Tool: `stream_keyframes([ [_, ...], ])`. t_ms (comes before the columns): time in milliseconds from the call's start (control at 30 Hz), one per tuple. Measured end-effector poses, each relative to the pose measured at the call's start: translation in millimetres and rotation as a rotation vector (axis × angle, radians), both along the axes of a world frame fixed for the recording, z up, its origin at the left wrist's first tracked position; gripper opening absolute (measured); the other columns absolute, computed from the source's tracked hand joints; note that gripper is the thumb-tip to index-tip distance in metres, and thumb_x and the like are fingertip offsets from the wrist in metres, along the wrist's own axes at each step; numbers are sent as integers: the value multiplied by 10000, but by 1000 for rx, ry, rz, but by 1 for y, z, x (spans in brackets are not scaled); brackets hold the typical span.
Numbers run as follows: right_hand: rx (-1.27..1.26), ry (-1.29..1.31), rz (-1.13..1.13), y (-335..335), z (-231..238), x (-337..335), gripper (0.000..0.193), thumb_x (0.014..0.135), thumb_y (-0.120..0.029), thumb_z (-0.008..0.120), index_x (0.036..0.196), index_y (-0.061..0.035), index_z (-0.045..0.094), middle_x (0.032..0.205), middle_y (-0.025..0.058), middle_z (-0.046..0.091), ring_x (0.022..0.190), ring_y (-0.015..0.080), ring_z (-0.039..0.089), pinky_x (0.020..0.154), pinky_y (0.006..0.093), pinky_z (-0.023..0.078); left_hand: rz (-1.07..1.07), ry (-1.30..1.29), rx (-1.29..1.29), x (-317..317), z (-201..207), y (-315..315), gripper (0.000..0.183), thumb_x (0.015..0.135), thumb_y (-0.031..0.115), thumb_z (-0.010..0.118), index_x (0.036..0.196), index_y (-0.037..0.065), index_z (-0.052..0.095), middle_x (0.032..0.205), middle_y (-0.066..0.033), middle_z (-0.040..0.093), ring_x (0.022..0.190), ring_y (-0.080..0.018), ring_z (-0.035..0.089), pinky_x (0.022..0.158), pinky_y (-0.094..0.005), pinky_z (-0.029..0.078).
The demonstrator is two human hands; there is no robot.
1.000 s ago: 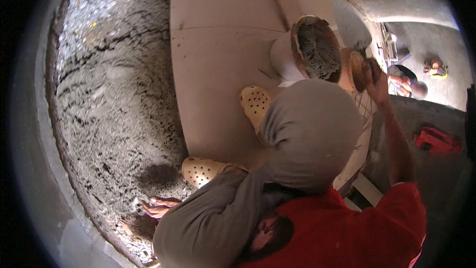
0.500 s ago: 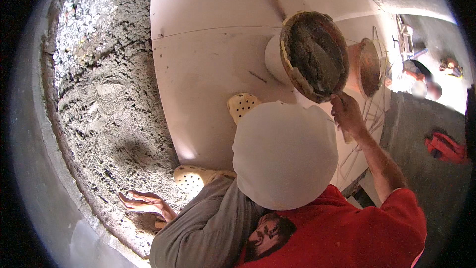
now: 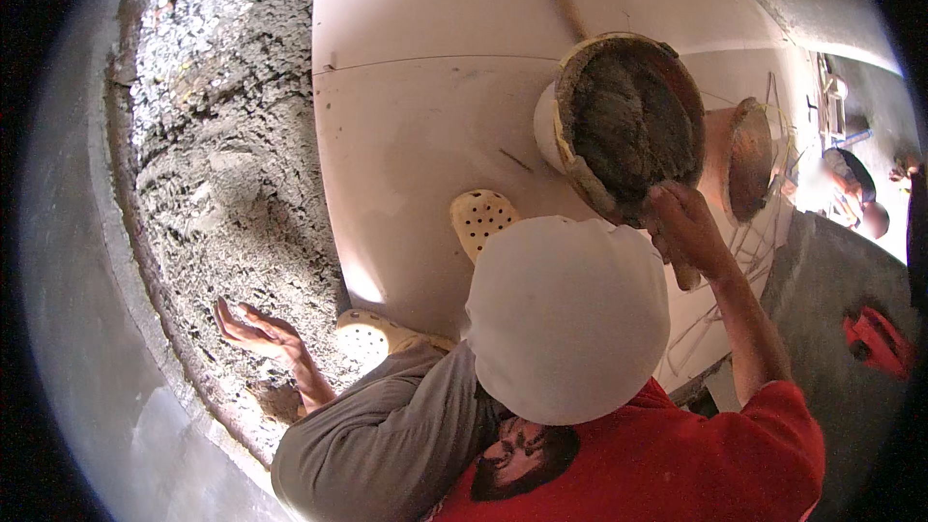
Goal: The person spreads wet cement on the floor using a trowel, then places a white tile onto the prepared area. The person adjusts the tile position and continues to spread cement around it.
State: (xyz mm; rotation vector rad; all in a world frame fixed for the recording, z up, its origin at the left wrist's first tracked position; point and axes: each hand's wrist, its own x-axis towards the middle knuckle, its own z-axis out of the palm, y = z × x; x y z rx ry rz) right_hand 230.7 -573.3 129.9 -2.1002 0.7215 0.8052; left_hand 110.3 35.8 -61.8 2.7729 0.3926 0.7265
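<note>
**Scooping, by our reading**

Left of us spreads the rough grey bed (image 3: pixel 232 203); ahead, the bucket (image 3: pixel 547 130) holds dark mix (image 3: pixel 633 121). Our left hand (image 3: pixel 266 336), fingers loosely spread, is empty; our right hand (image 3: pixel 681 222) has its fingers closed round a handle (image 3: pixel 687 276) at the bucket. Next, we judge, calls for a steady, level lift.

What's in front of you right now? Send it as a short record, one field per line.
bucket: pale round bucket, holding dark grey mix
right hand: closed around brown stick-shaped tool handle at bucket's near rim
tool head: can't be made out
left hand: empty, fingers open, over rough grey mortar-like bed
beside bucket: orange-brown round container
floor: pale pinkish flat slabs
</note>
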Motion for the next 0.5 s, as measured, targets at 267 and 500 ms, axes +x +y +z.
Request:
stream_keyframes([
  [267, -185, -212, 304, -56, 40, -18, 380, 1031, -399, 565, 1085, -32, 643, 882, 66, 629, 795, 174, 598, 744, 349, 497, 311, -37, -53, -37, -42, -20, 491, 1072, 347, 482, 1395, -22, 502, 1410, -230, 520, 1329, -394, 474, 1130, -538, 402],
  [500, -64, -260, 144, -32, 92, 37, 398, 1006, -428, 603, 1097, -45, 665, 911, 45, 623, 832, 175, 575, 775, 343, 492, 331, -15, -309, -36, -15, -67, 396, 1045, 252, 525, 1328, -24, 548, 1322, -243, 524, 1233, -378, 505, 1050, -492, 417],
])
